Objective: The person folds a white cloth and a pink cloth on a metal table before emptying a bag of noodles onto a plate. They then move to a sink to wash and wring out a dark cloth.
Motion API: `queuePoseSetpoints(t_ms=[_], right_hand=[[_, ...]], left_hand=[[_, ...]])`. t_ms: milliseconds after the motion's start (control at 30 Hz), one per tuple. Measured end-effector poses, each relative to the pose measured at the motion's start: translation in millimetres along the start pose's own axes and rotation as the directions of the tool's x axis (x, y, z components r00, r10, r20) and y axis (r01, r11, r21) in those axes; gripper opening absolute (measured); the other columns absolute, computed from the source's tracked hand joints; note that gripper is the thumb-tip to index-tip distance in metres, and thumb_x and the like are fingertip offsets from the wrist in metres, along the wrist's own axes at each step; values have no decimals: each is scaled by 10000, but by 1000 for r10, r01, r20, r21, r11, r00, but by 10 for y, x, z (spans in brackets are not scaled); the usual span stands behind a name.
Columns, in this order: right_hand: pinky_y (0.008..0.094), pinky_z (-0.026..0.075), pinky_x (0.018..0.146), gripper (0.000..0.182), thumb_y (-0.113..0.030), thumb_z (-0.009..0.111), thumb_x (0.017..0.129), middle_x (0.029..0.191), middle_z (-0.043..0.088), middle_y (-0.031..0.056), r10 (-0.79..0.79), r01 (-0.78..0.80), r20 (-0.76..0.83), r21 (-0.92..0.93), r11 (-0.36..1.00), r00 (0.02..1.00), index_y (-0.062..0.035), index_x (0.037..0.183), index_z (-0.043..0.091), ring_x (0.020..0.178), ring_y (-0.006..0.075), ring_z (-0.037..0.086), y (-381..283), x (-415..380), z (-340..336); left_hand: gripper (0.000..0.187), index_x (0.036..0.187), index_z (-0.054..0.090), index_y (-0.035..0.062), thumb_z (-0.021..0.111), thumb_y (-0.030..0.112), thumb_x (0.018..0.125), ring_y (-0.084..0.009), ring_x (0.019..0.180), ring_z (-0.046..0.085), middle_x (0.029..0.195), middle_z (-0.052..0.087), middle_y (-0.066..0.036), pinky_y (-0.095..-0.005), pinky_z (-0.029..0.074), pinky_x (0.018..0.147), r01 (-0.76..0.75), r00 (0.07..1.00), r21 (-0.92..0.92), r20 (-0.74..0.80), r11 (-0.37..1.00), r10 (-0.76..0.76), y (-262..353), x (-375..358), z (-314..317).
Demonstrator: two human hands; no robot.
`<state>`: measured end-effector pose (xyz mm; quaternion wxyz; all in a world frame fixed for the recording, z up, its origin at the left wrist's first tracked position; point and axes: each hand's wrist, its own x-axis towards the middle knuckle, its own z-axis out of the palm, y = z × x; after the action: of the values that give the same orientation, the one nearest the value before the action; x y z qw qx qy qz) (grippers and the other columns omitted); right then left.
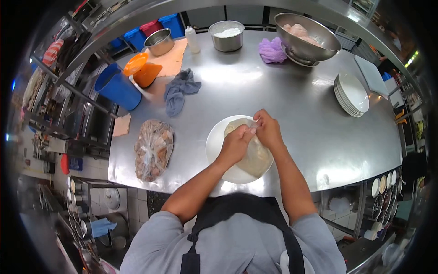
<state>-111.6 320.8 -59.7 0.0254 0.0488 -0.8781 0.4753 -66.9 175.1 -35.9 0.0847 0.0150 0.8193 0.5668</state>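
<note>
On a white plate [216, 145] in front of me lies a clear plastic bag [253, 160] filled with something pale and beige; I cannot make out what it is. My left hand [236, 145] is closed, thumb and fingers pinching the gathered plastic at the bag's upper part. Close beside it, my right hand [268, 131] also pinches the plastic, its fingers curled. The two hands nearly touch over the plate. Left of the plate, apart from my hands, rests another knotted plastic bag [154, 150] with brownish chunks inside.
A steel table [315, 137] carries a grey-blue cloth [180, 91], a blue bin [119, 87], an orange scale [145, 74], a steel pot [159, 43], a squeeze bottle [192, 40], a container of white powder [227, 40], a purple cloth [272, 50], a colander [328, 48] and stacked plates [351, 94].
</note>
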Motion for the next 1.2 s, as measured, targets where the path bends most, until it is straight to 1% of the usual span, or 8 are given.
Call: queuePoseSetpoints(t_ms=[133,267,533,667,767,900,967,1200], right_hand=[[400,487,640,198,-27,653,743,713,620,136,65,-65,15,1,998,998,-76,892,532,688,338,623,142,153,102],[414,481,641,184,-2,626,742,725,618,152,-6,2,-99,-38,999,995,-72,877,522,694,360,615,229,133,225],[359,475,588,144,28,601,741,710,587,103,-11,1,-169,-60,998,986,-56,818,512,625,251,588,371,181,97],[266,421,421,138,15,591,758,691,536,43,199,-233,157,236,944,967,-45,828,489,528,134,535,-198,-132,-321],[300,438,486,152,-9,591,759,676,525,56,140,-182,195,221,958,971,-49,855,480,553,154,522,-265,-316,-152],[398,444,628,170,-84,612,772,705,555,136,60,-71,153,73,995,986,-59,867,473,657,294,564,-443,-448,-164],[421,432,640,169,-75,591,772,728,564,150,-28,11,180,93,996,983,-68,878,460,680,333,562,-457,-483,-165],[390,464,617,159,-61,598,757,717,580,142,-166,170,41,-163,972,985,-80,871,488,663,320,580,-463,-604,-146]], left_hand=[[298,848,585,21,522,287,965,-136,716,514,743,545,-67,-287,425,710,76,996,33,52,997,-78,35,-87,-50],[352,780,563,36,568,355,931,-181,607,501,635,528,-97,-343,418,605,-47,999,-79,-22,996,45,-403,-16,8],[369,679,505,18,634,285,900,-147,540,434,554,473,-63,-318,394,554,22,999,21,37,1000,-23,-137,-335,-204],[414,679,461,37,706,330,840,-180,576,464,610,488,-68,-335,415,579,-13,991,113,-131,994,28,-144,-247,-411],[486,845,452,54,780,396,734,-285,812,552,902,518,-125,-384,459,720,-104,987,299,-88,949,136,-83,-191,-348],[450,892,461,49,768,338,736,-317,862,567,956,527,-155,-395,467,751,-32,998,359,-39,933,50,-11,-145,-294],[354,924,484,53,744,187,725,-339,884,561,998,539,-144,-399,462,779,-123,979,447,-92,886,182,-10,-129,-261],[318,980,492,42,664,72,713,-362,919,556,981,552,-157,-423,450,801,-234,903,560,-178,795,391,-29,-109,-343]])
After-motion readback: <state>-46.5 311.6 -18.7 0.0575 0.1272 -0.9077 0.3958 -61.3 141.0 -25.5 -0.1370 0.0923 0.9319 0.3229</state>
